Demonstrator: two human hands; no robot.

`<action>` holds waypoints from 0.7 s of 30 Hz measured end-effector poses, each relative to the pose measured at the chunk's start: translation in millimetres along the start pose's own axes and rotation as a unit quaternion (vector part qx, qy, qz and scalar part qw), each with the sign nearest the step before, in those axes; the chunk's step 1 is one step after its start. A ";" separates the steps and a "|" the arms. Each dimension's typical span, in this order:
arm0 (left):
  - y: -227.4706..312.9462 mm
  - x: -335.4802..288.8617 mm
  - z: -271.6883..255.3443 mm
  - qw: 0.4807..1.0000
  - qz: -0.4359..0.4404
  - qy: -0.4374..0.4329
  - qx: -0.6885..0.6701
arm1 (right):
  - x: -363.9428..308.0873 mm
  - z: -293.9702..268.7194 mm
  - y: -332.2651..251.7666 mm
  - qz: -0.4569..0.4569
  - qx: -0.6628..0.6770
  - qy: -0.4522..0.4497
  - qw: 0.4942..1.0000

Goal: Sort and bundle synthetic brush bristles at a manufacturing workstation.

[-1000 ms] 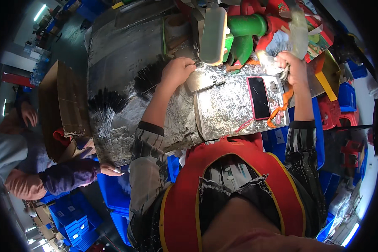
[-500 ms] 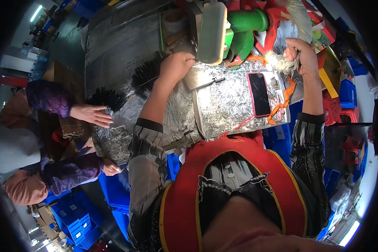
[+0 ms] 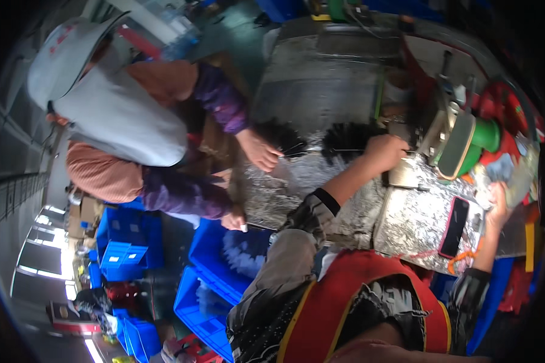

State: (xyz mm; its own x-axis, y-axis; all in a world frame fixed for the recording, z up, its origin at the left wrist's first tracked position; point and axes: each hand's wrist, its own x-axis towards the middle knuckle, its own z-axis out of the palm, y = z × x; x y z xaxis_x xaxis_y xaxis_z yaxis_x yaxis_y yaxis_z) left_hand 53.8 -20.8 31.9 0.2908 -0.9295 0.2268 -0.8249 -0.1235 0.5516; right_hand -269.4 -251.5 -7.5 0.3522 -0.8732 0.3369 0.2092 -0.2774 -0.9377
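Observation:
My left hand [image 3: 386, 151] is at the front edge of a metal machine [image 3: 437, 130], its fingers pinched together. Whatever lies between them is too small to make out. Beside it on the bench lies a black bristle bundle [image 3: 348, 140] with thin wires. On the far right my right hand [image 3: 498, 206] is closed round a pale cloth-wrapped part [image 3: 483, 186], blurred here. A green spool-shaped part [image 3: 485, 135] and a pale rounded lamp-like block [image 3: 456, 147] sit between my hands. Below them, a phone [image 3: 454, 227] with a pink edge rests on the shiny foil-like surface [image 3: 409, 221].
At the left, a co-worker's hand [image 3: 260, 151] is over the bench by another black bristle bundle [image 3: 281, 138]; the other hand [image 3: 234, 218] is at the bench edge. Blue bins [image 3: 209, 308] stand below. An orange strip [image 3: 460, 261] lies by the phone.
The whole view has swung left, so the bench and my hands appear further right and more of the co-worker shows. My hands keep their places at the machine and cloth.

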 end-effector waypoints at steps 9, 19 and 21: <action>-60.9 -82.7 -68.8 0.966 -0.149 0.207 0.049 | 1.7 22.6 0.7 -0.081 0.045 -0.006 0.996; -121.1 -139.9 -70.9 0.912 -0.210 0.282 0.213 | 2.3 38.0 -2.7 -0.068 0.018 0.017 0.997; -112.2 -142.3 -55.4 0.922 -0.284 0.256 0.056 | 1.6 48.2 -8.0 -0.080 0.048 0.015 0.996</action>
State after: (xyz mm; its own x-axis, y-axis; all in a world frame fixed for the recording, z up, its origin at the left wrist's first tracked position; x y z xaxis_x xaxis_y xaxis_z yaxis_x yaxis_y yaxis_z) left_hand 131.8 144.5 -17.8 0.8583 -0.4216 0.2926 -0.5061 -0.6008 0.6189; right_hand -226.6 -231.3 4.6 0.2812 -0.8329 0.4766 0.3474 -0.3746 -0.8597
